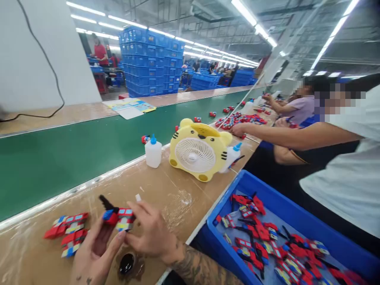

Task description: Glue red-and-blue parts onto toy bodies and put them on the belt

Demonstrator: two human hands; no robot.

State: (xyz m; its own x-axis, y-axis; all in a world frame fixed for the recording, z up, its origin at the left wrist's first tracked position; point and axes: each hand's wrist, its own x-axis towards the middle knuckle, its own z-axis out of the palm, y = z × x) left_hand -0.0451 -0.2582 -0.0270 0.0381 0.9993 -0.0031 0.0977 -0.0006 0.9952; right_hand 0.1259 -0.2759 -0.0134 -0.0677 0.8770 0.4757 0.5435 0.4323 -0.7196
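My left hand [96, 251] is closed round a small red-and-blue plastic toy part [124, 218] with a black piece [106, 202] sticking up from it. Against the right end of the same part, the fingers of my right hand [152, 229] are closed in a pinch. A small white tip [138, 197] shows just above those fingers; what it belongs to is hidden. Beside my left hand, two similar toy parts [71, 228] lie on the brown bench top [35, 253]. Below my hands is a small round dish of dark liquid [127, 263].
A yellow animal-shaped fan [200, 150] stands ahead, between white bottles [153, 154] with blue tips. A green conveyor belt [74, 146] runs beyond the bench. At right, a blue bin [276, 190] holds many toy parts. Co-workers sit along the bench, one with an arm [297, 133] reaching in.
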